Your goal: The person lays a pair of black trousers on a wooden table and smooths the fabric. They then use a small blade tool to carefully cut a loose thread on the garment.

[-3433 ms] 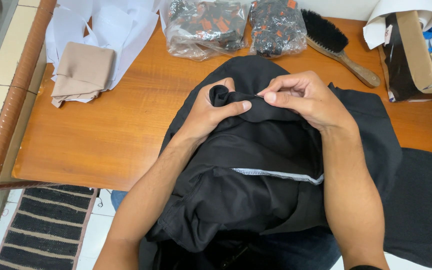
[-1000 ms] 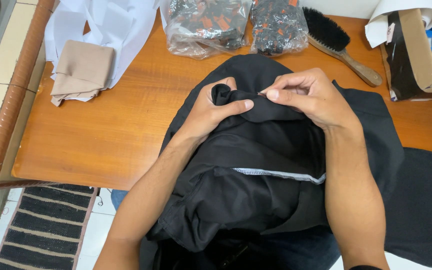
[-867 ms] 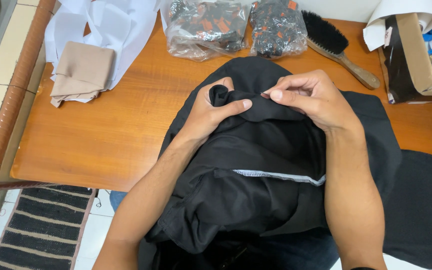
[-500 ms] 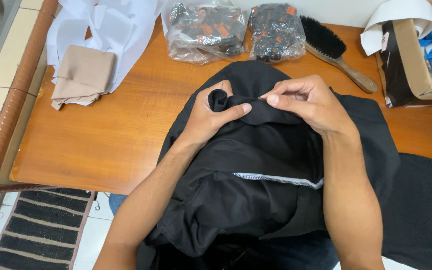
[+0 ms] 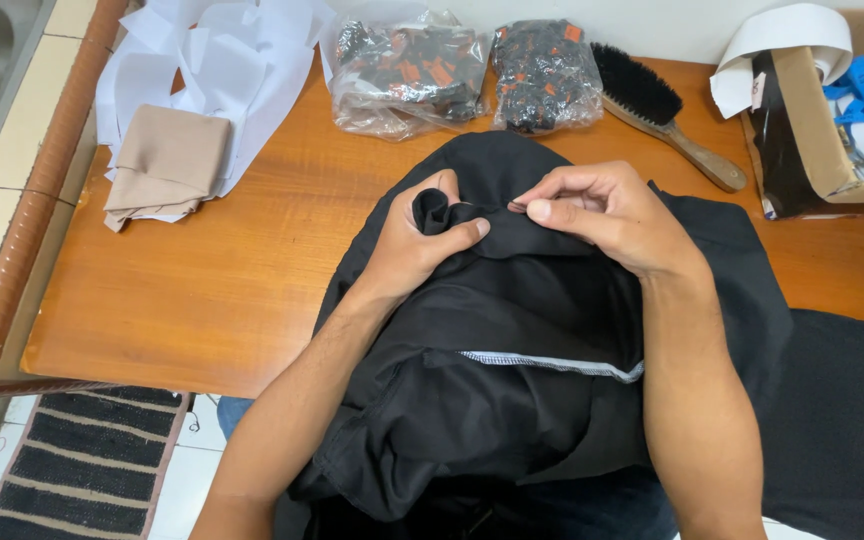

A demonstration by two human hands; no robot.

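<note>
A black garment lies bunched on the wooden table and hangs over its front edge; a white stitched seam shows across its middle. My left hand grips a bunched fold of the black cloth near the garment's top. My right hand pinches the same fold just to the right, fingertips close to the left thumb. Both forearms rest on the garment.
Folded beige cloth and white fabric pieces lie at the back left. Two clear bags of dark items sit at the back, a wooden brush beside them. A cardboard box stands at the right. A striped mat lies on the floor.
Both hands hold the same fold of black cloth throughout; only the view has shifted slightly. No clear movement of the garment.
</note>
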